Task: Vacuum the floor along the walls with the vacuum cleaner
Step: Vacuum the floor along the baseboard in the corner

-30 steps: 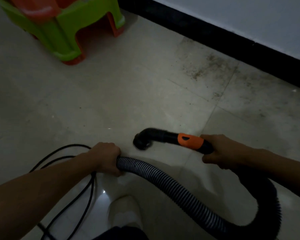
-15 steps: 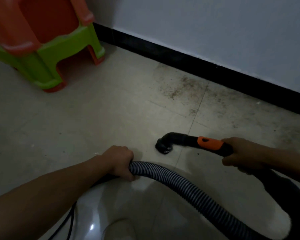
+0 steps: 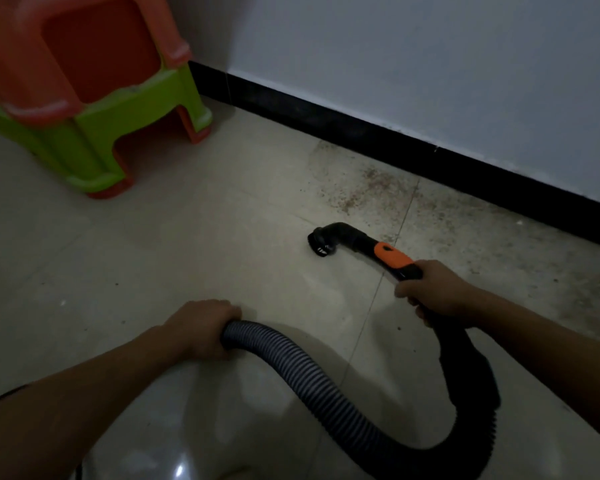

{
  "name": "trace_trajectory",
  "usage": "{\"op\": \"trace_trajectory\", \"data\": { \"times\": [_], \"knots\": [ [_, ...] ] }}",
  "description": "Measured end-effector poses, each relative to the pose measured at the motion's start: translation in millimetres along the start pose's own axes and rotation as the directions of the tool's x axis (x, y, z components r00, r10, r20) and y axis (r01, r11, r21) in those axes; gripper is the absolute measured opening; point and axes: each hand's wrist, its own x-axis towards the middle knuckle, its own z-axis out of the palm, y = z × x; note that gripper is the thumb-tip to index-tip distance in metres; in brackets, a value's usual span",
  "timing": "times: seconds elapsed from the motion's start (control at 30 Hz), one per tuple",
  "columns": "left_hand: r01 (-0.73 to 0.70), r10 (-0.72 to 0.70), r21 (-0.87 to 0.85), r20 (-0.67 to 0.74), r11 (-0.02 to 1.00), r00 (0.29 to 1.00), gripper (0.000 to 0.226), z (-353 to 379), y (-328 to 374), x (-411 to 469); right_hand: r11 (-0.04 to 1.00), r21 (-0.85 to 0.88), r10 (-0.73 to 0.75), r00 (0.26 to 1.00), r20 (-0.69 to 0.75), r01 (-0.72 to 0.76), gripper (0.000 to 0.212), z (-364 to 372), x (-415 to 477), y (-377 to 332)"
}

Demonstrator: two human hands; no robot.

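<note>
- right hand [image 3: 433,292] wraps its fingers fully round the black grip just behind the orange collar [image 3: 392,254]. left hand [image 3: 201,327] is curled round the ribbed hose [image 3: 312,386] further back, knuckles up.
- change vs 1 s ago: the nozzle [image 3: 321,242] has gone fwd twd the wall [image 3: 430,64]. it's now near the speckled dirt patch [image 3: 368,188], where before it sat well short of it. both grips unchanged.
- the nozzle is on the near side of the patch and left of the grout line [image 3: 378,289], still apart from the black skirting [image 3: 395,150]. its mouth faces left/down; can't tell if it's touching the floor [image 3: 187,254].
- the hose has followed, its loop swinging behind the right forearm. the black cable seen 1 s ago is mostly out of view.
- the head has turned too, so more wall and skirting show. the stacked orange/green stools [image 3: 84,98] stand at the floor's far-left corner, well apart from the nozzle.
- meaning, prob: this is the approach phase and the wall-edge pass isn't started. the grime along the floor's far edge looks untouched.
- next likely needs the nozzle over the patch and run along the skirting, w/ the left hand feeding slack.
</note>
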Motion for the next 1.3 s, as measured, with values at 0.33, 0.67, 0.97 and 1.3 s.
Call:
{"op": "trace_trajectory", "data": {
  "times": [0.33, 0.67, 0.97, 1.3],
  "knots": [
    [0.022, -0.038, -0.065, -0.259, 0.998, 0.965, 0.077, -20, 12, 67, 0.959, 0.271, 0.136, 0.972, -0.190, -0.081, 0.012, -33, 39, -17],
    [0.276, -0.290, -0.166, -0.066, 0.947, 0.955, 0.126, -24, -31, 122, 0.942, 0.332, 0.165, 0.922, -0.351, -0.042, 0.024, -55, 130, -71],
    [0.293, -0.299, -0.151, -0.021, 0.944, 0.954, 0.147, -27, -40, 142, 0.977, 0.194, -0.005, 0.924, -0.383, 0.086, 0.026, -34, 182, -87],
    [0.275, -0.281, -0.190, -0.009, 0.943, 0.960, 0.148, -21, -45, 147, 0.985, -0.012, -0.163, 0.900, -0.404, 0.173, 0.030, -12, 219, -121]
  ]
}}
